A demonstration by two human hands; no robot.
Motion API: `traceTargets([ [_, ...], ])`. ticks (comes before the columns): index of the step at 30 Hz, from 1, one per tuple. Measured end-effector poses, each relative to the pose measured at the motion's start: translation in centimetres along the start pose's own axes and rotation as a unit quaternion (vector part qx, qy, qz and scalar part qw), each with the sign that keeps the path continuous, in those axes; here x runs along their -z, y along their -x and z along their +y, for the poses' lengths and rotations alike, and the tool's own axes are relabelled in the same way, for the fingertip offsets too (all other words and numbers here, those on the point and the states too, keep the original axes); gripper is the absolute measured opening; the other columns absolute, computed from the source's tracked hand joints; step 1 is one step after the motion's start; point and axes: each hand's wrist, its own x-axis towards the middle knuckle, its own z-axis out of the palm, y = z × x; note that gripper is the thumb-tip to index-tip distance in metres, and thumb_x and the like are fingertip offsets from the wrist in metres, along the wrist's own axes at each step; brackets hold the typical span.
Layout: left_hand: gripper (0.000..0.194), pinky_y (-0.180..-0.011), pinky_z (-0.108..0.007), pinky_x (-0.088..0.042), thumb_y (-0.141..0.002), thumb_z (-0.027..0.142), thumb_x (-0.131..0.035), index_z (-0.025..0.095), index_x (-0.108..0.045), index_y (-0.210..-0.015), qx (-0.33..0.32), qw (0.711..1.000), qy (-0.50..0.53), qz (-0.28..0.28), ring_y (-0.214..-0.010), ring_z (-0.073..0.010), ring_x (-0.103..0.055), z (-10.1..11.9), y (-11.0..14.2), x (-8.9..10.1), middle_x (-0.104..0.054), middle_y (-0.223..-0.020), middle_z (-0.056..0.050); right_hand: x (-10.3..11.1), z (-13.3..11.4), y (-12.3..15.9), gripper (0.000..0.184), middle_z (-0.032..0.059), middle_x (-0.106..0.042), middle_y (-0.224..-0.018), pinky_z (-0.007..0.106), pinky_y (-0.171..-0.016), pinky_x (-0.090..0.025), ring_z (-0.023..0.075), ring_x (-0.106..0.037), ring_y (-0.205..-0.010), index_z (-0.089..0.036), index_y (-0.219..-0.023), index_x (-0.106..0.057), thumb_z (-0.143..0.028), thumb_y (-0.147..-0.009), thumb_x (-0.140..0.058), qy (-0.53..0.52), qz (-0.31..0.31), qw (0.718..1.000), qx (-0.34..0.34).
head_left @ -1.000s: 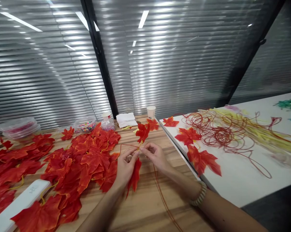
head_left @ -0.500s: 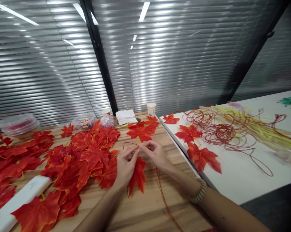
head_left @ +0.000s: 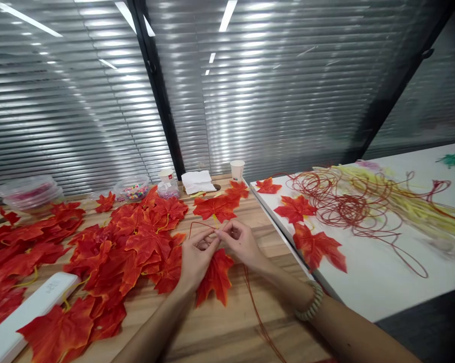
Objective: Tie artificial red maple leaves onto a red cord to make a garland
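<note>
Your maple leaves (head_left: 148,244) glow red-orange | your cord (head_left: 258,317) shows rust-red | your tabletop (head_left: 246,302) runs tan, streaked brown

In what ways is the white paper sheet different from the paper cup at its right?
The paper cup stands upright, while the paper sheet lies low. The cup looks round and narrow; the sheet is wider, with uneven edges. Both are white and near the wooden table's far edge.
</note>
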Motion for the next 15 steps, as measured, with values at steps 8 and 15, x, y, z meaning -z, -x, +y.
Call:
traceTargets([
  [8,0.034,-0.044,-0.018,-0.037,-0.061,0.03,-0.069,0.011,-0.067,-0.089,-0.007,1.0,-0.014,0.012,-0.046,-0.0074,-0.046,0.14,0.06,0.17,-0.06,-0.061,-0.002,0.2,0.28,-0.11,0.023,0.0003,-0.052,-0.06,0.023,-0.053,-0.04,0.0113,-0.047,-0.056,-0.017,-0.063,-0.05,-0.035,-0.074,-0.057,0.014,-0.012,1.0,0.01],
  [15,0.035,-0.045,-0.018,-0.039,-0.062,0.031,-0.068,0.011,-0.067,-0.09,-0.02,0.999,-0.028,0.011,-0.048,-0.0082,-0.047,-0.42,0.1,0.14,-0.061,-0.064,-0.003,0.17,0.18,0.08,0.022,0.0008,-0.053,-0.065,0.023,-0.055,-0.041,0.0118,-0.049,-0.059,-0.017,-0.065,-0.051,-0.035,-0.075,-0.057,0.011,-0.027,1.0,0.01],
])
